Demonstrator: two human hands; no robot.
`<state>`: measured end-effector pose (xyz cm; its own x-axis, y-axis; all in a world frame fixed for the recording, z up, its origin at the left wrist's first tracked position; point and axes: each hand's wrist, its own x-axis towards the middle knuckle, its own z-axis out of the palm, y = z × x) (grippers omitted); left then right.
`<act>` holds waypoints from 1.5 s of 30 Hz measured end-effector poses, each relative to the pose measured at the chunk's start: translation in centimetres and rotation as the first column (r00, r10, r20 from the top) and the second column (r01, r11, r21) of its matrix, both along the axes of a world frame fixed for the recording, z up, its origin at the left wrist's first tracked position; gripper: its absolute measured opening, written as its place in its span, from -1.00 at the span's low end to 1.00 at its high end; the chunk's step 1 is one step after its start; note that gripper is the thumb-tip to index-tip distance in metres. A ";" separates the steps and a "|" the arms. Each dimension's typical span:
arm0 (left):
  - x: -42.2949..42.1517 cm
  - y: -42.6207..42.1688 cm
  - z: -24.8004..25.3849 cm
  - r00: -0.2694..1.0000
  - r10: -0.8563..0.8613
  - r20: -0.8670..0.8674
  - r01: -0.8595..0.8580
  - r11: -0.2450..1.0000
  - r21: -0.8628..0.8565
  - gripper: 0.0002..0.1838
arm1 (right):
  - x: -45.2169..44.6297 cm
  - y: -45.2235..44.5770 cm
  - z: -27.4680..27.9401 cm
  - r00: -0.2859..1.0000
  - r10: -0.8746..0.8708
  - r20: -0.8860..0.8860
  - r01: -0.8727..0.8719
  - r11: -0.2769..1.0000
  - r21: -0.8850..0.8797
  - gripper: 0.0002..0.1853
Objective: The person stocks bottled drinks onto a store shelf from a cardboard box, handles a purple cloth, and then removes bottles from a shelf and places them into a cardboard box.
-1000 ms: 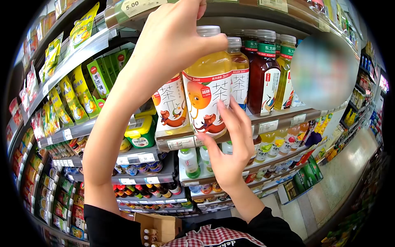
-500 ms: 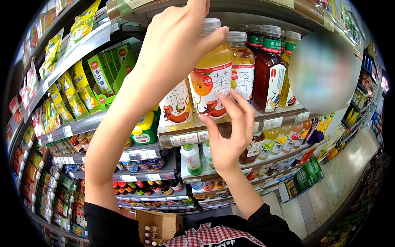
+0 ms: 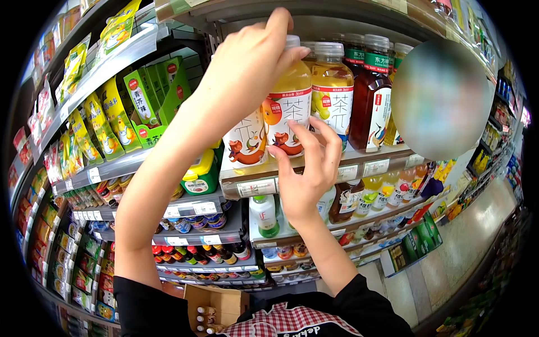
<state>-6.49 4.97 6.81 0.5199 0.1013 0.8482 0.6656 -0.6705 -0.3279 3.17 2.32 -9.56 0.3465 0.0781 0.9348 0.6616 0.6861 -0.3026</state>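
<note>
A peach-pictured tea bottle [image 3: 289,109] with amber liquid and a white label stands upright in the front row of the shelf. My left hand [image 3: 252,62] reaches across its top, closed around the neck and shoulder, with the thumb by the cap; its other fingers are partly hidden. Low on the label, the thumb and index fingertip of my right hand [image 3: 309,174] rest against the front, fingers apart and bent. To the right stands a similar grape-pictured tea bottle [image 3: 332,95]. Another tea bottle [image 3: 245,143] sits to the left, mostly behind my left forearm.
Dark tea bottles [image 3: 370,106] with green neck bands stand farther right. A price-tag rail [image 3: 255,188] runs along the shelf front. Green boxes [image 3: 143,101] and yellow pouches [image 3: 104,132] fill shelves at left. Below, an open cardboard box [image 3: 224,297] holds several small bottles.
The peach tea bottle has gone back deeper into the shelf, level with its neighbours. Both hands have moved with it, and the view has shifted slightly.
</note>
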 end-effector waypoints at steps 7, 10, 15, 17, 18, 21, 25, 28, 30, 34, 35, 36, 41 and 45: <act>-0.3 1.1 -0.2 0.975 0.196 -0.109 -0.194 0.981 0.029 -0.69 | -0.3 0.4 -0.2 1.000 0.019 -0.017 -0.020 0.999 -0.044 -0.51; -0.4 1.0 0.1 0.941 0.296 -0.162 -0.296 0.955 0.030 -0.71 | -0.3 0.4 -0.2 1.000 -0.025 -0.005 0.025 0.998 -0.060 -0.53; -0.8 1.4 0.5 0.903 0.366 -0.225 -0.352 0.931 0.101 -0.72 | -0.4 0.4 -0.3 1.000 0.009 -0.019 -0.011 0.997 -0.073 -0.55; -1.7 0.5 0.6 0.938 0.306 -0.165 -0.299 0.952 0.070 -0.73 | -0.4 0.3 -0.3 0.999 0.029 -0.023 -0.031 0.997 -0.070 -0.55; -2.1 -0.2 0.7 0.952 0.276 -0.134 -0.270 0.961 0.059 -0.73 | -0.4 0.2 -0.3 0.999 0.038 -0.022 -0.040 0.997 -0.064 -0.56; -4.3 -2.7 -0.1 0.995 0.095 0.018 -0.097 0.988 0.124 -0.75 | -0.2 -0.2 -0.7 0.999 0.025 0.024 -0.024 0.999 -0.026 -0.59; -6.1 -6.4 -4.7 0.951 -0.022 0.307 0.018 1.000 0.014 -0.76 | -0.5 -1.0 -1.1 0.995 0.080 0.062 -0.079 0.997 -0.013 -0.64; -7.4 -7.8 -9.4 0.916 0.088 0.392 -0.052 0.994 -0.101 -0.69 | -1.0 -1.3 -1.6 0.992 0.099 0.084 -0.096 0.994 -0.043 -0.64; -7.7 -8.7 -12.2 0.863 0.116 0.492 -0.013 0.978 -0.208 -0.67 | -1.5 -2.0 -2.0 0.986 0.147 0.073 -0.144 0.989 -0.036 -0.65; -8.2 -10.5 -16.9 0.779 0.098 0.620 0.027 0.982 -0.189 -0.67 | -2.9 -4.3 -3.0 0.956 0.271 0.114 -0.272 0.962 -0.005 -0.67; -8.2 -11.1 -17.9 0.747 0.072 0.661 0.042 0.987 -0.154 -0.68 | -3.4 -5.1 -3.2 0.941 0.310 0.136 -0.314 0.949 0.008 -0.68; -8.2 -11.7 -18.7 0.725 0.046 0.687 0.062 0.989 -0.131 -0.68 | -3.9 -5.9 -3.5 0.927 0.341 0.156 -0.346 0.938 0.003 -0.70; -10.4 -15.6 -21.6 0.720 0.107 0.686 -0.028 0.992 -0.126 -0.71 | -6.5 -9.1 -5.0 0.809 0.533 0.248 -0.533 0.843 -0.074 -0.73; -13.5 -18.3 -23.7 0.657 0.171 0.734 -0.131 0.985 -0.113 -0.74 | -9.6 -10.2 -6.5 0.702 0.663 0.259 -0.660 0.743 -0.114 -0.76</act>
<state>-19.97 -13.35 -16.90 -0.3012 0.1703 0.9382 0.7684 -0.5393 0.3446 -6.40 -7.86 -16.03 -0.0588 0.2031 0.9774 0.0930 0.9759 -0.1973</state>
